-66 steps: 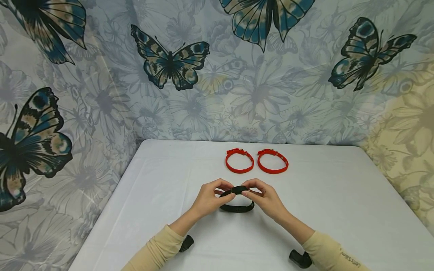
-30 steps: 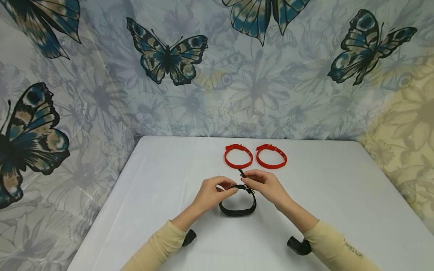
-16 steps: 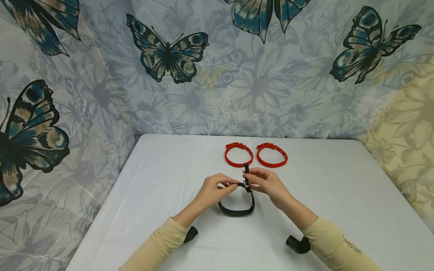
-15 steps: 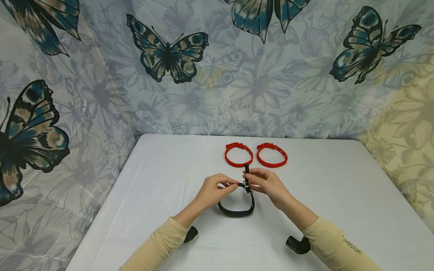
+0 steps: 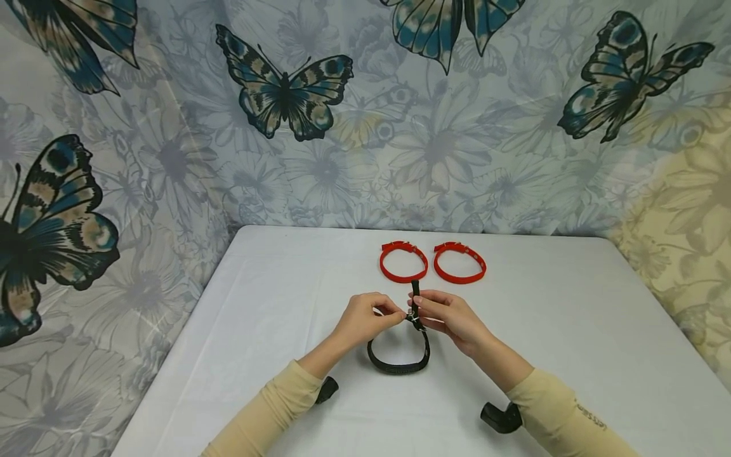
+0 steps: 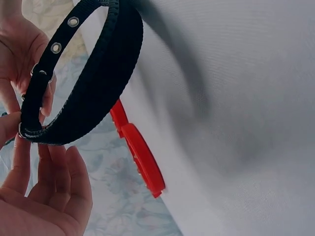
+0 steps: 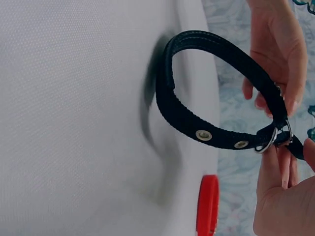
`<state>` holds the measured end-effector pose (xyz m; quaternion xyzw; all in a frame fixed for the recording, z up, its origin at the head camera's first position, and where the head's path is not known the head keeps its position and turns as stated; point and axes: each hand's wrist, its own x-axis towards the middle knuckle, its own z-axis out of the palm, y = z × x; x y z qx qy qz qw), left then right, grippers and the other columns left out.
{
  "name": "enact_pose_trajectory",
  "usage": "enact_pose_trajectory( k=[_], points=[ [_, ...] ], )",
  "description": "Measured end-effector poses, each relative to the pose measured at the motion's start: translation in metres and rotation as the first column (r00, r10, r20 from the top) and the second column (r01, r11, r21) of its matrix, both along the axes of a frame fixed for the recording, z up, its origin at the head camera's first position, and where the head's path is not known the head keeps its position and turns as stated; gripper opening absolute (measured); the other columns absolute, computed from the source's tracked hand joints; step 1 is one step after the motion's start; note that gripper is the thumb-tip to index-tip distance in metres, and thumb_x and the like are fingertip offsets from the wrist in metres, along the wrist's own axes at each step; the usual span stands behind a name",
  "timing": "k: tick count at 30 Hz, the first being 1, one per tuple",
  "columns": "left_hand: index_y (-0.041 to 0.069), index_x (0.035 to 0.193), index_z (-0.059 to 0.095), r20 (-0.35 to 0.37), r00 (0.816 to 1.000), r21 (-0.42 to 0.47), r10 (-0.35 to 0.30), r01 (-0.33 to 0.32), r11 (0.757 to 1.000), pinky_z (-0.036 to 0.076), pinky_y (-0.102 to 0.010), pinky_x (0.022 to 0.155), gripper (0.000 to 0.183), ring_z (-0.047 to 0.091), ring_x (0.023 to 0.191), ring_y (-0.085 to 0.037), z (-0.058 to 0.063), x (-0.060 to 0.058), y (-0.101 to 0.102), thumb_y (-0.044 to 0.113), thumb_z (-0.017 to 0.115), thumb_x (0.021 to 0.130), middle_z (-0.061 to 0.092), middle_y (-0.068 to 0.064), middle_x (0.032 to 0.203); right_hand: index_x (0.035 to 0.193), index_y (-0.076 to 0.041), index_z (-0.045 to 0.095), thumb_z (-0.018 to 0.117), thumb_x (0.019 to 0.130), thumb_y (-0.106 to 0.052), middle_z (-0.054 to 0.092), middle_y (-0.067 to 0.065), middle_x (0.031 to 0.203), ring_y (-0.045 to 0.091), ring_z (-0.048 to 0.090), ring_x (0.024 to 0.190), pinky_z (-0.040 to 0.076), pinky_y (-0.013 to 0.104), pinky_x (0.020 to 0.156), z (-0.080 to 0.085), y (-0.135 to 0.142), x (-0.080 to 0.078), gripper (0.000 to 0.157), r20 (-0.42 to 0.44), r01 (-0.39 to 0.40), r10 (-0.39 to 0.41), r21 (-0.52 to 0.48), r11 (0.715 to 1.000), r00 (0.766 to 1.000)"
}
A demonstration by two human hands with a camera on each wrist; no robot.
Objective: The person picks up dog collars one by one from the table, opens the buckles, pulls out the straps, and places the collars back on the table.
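Note:
A black collar [image 5: 398, 369] with metal eyelets and a buckle [image 7: 283, 132] is held as a loop between both hands, above the white table. My left hand [image 5: 368, 317] pinches the strap just left of the buckle. With thumb and fingers, my right hand [image 5: 461, 322] holds the strap's free end [image 5: 415, 289], which points up and away from the loop. In the right wrist view the strap passes through the buckle, beside a metal ring [image 7: 266, 142]. The left wrist view shows the collar's wide padded band [image 6: 106, 69] side-on.
Two red buckled collars [image 5: 403, 280] [image 5: 460, 280] lie side by side on the white table [image 5: 274, 304], beyond the hands. Black wrist devices [image 5: 327, 390] [image 5: 501, 418] show under both sleeves. A butterfly-patterned cloth [image 5: 440, 146] hangs behind the table.
The strap's free end, earlier lying along the loop, now stands up in my right hand, and the buckle is exposed. My left hand has shifted slightly right toward the buckle.

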<state>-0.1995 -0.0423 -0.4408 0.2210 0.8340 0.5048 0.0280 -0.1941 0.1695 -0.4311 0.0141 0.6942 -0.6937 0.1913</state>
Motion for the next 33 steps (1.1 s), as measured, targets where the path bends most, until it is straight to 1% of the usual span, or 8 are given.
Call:
enact_pose_trajectory(
  k=[5, 7, 14, 20, 24, 27, 30, 33],
  points=[
    [0.023, 0.086, 0.078, 0.059, 0.998, -0.037, 0.002, 0.000, 0.999, 0.051, -0.027, 0.070, 0.005, 0.061, 0.081, -0.005, 0.003, -0.001, 0.002, 0.024, 0.073, 0.086, 0.068, 0.015, 0.081, 0.129, 0.004, 0.056, 0.068, 0.093, -0.029, 0.068, 0.009, 0.116, 0.015, 0.067, 0.097, 0.053, 0.030, 0.088, -0.002, -0.001, -0.001, 0.051, -0.002, 0.000, 0.000, 0.000, 1.000, 1.000],
    [0.024, 0.085, 0.078, 0.081, 0.997, -0.058, 0.009, -0.004, 0.998, 0.051, -0.027, 0.068, 0.005, 0.061, 0.080, -0.005, 0.004, -0.002, 0.003, 0.026, 0.073, 0.085, 0.068, 0.016, 0.082, 0.128, 0.004, 0.057, 0.069, 0.093, -0.029, 0.068, 0.009, 0.113, 0.015, 0.067, 0.096, 0.054, 0.031, 0.087, -0.003, -0.002, -0.001, 0.050, -0.001, 0.003, -0.003, 0.000, 1.000, 1.000],
    [0.021, 0.084, 0.078, 0.146, 0.989, -0.103, 0.012, 0.003, 0.995, 0.048, -0.026, 0.057, 0.007, 0.059, 0.071, -0.007, 0.007, -0.005, 0.006, 0.027, 0.074, 0.084, 0.068, 0.013, 0.078, 0.127, 0.006, 0.054, 0.068, 0.093, -0.024, 0.070, 0.004, 0.106, 0.015, 0.069, 0.093, 0.055, 0.029, 0.083, -0.002, -0.006, 0.000, 0.048, 0.040, 0.013, -0.012, -0.036, 0.999, 0.999],
    [0.019, 0.084, 0.078, 0.209, 0.978, -0.108, 0.009, 0.014, 0.994, 0.047, -0.027, 0.060, 0.009, 0.058, 0.072, -0.008, 0.006, -0.008, 0.008, 0.028, 0.075, 0.082, 0.069, 0.011, 0.078, 0.128, 0.007, 0.054, 0.067, 0.094, -0.025, 0.070, 0.003, 0.100, 0.014, 0.069, 0.090, 0.056, 0.027, 0.080, -0.001, -0.006, -0.001, 0.049, 0.055, 0.005, -0.002, -0.048, 0.999, 0.998],
    [0.018, 0.086, 0.078, 0.271, 0.962, -0.096, 0.014, 0.013, 0.995, 0.046, -0.028, 0.063, 0.011, 0.059, 0.075, -0.009, 0.005, -0.009, 0.008, 0.028, 0.075, 0.083, 0.070, 0.010, 0.080, 0.130, 0.008, 0.053, 0.066, 0.095, -0.025, 0.070, 0.003, 0.101, 0.015, 0.070, 0.091, 0.056, 0.028, 0.080, -0.003, -0.006, -0.001, 0.050, 0.081, 0.007, -0.001, -0.073, 0.997, 0.997],
    [0.017, 0.088, 0.078, 0.334, 0.943, -0.072, 0.013, 0.012, 0.997, 0.048, -0.028, 0.065, 0.011, 0.060, 0.076, -0.013, 0.004, -0.009, 0.008, 0.027, 0.074, 0.084, 0.070, 0.009, 0.082, 0.132, 0.009, 0.050, 0.065, 0.095, -0.023, 0.070, 0.003, 0.103, 0.015, 0.070, 0.092, 0.056, 0.028, 0.079, -0.005, -0.005, -0.001, 0.051, 0.108, 0.015, -0.004, -0.101, 0.995, 0.994],
    [0.014, 0.089, 0.078, 0.393, 0.920, -0.046, 0.008, 0.011, 0.999, 0.050, -0.031, 0.067, 0.012, 0.060, 0.073, -0.016, 0.002, -0.010, 0.008, 0.024, 0.073, 0.085, 0.070, 0.006, 0.082, 0.133, 0.009, 0.049, 0.064, 0.096, -0.022, 0.070, 0.002, 0.106, 0.016, 0.070, 0.093, 0.056, 0.029, 0.080, -0.008, -0.004, -0.001, 0.051, 0.120, 0.019, -0.005, -0.119, 0.993, 0.993],
    [0.011, 0.088, 0.077, 0.427, 0.904, -0.031, 0.006, 0.009, 0.999, 0.052, -0.034, 0.069, 0.013, 0.059, 0.072, -0.016, 0.000, -0.010, 0.010, 0.022, 0.074, 0.084, 0.069, 0.005, 0.082, 0.133, 0.009, 0.049, 0.065, 0.096, -0.022, 0.070, 0.002, 0.107, 0.016, 0.068, 0.095, 0.056, 0.030, 0.082, -0.010, -0.004, -0.002, 0.051, 0.116, 0.013, 0.001, -0.120, 0.993, 0.993]
  ],
)
